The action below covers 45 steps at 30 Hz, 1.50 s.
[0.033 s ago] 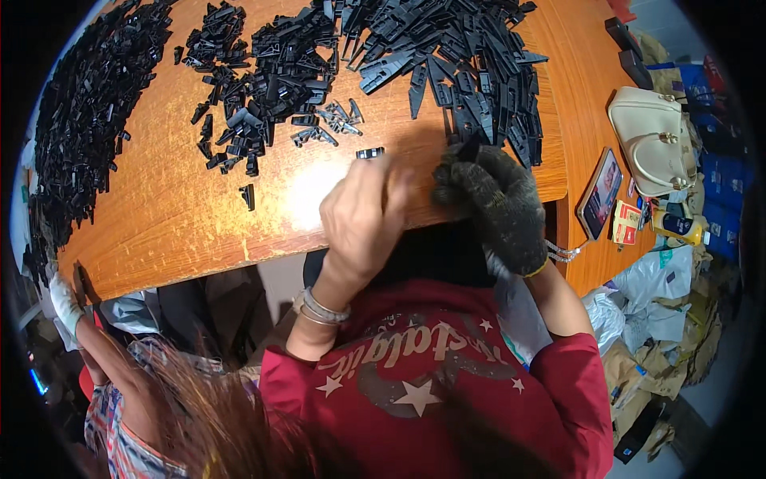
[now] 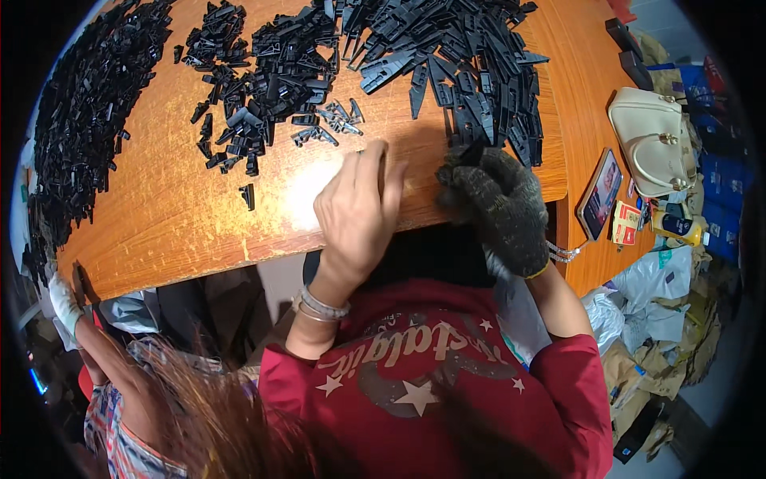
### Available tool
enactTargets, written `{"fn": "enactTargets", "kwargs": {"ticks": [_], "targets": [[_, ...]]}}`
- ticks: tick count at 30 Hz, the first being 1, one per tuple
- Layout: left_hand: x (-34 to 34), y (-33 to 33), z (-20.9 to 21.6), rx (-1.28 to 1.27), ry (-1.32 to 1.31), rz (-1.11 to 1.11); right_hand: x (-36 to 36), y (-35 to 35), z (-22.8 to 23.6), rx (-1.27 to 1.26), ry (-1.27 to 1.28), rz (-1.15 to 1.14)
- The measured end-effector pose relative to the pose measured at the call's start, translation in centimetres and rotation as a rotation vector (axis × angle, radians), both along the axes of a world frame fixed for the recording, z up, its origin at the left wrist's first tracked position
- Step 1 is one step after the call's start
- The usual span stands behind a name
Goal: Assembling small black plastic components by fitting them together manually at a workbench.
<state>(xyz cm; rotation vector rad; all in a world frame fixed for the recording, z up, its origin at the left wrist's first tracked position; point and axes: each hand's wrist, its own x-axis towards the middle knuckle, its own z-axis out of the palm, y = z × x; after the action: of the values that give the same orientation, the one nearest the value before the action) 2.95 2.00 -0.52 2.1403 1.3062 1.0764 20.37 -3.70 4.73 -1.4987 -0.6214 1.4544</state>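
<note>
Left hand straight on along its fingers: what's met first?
Likely the long black parts; the small grey clips sit just left of the line. Height is unclear, so the left hand might pass above.

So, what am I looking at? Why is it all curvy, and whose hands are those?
There's no robot here, just a person. A wide camera worn on their head looks down, and its lens bends straight edges. Their bare left hand is at the wooden table; I can't tell if it holds anything. Their dark-gloved right hand has its grip on a black piece. Heaps of black pieces lie around: small ones left, long ones right. The white-gloved hand is somebody else's.
</note>
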Motion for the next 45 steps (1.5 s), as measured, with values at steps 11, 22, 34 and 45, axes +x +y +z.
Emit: {"fn": "enactTargets", "kwargs": {"ticks": [11,22,34,45], "targets": [[-1.3,1.4,-0.2,-0.143,-0.079,-0.278,1.1,1.4,0.1,0.311,-0.984,0.479],[-1.6,1.6,-0.8,-0.177,-0.166,-0.331,0.8,4.3,2.7,0.468,-1.345,0.95],[-1.5,0.6,-1.1,-0.191,-0.145,-0.366,-1.3,6.3,0.8,0.755,-1.371,1.247],[-0.9,0.7,-1.7,-0.167,-0.171,-0.301,-2.3,6.6,0.6,0.49,-1.503,1.166]]}}
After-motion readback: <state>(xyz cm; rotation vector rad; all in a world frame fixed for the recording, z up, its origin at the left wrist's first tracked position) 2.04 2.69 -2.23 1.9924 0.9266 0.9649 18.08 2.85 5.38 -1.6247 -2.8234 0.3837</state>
